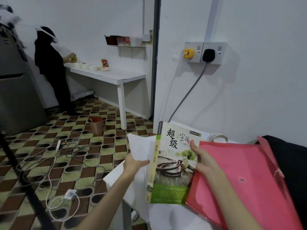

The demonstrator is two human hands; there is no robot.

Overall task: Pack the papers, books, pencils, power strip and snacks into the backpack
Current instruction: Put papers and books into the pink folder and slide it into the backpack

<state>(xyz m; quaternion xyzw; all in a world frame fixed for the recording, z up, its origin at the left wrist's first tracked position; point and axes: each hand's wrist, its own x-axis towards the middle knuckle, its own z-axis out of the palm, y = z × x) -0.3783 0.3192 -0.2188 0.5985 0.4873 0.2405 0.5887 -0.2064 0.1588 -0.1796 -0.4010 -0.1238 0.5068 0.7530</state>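
I hold a paperback book (172,165) with a green and white cover and black Chinese characters, raised above a white table (114,175). My left hand (135,163) grips its spine side, where white papers (140,147) also rest against my fingers. My right hand (203,161) grips the book's right edge. A pink plastic folder (240,176) lies to the right, partly under the book. A black backpack (289,156) shows at the far right edge. A white coiled cable (219,137) lies behind the folder.
A wall socket (205,53) holds a yellow plug and a black plug with cables hanging down. Power strips and tangled wires (61,151) cover the patterned floor on the left, near a copper bin (96,124). A person in black (49,67) stands at a far white table (116,75).
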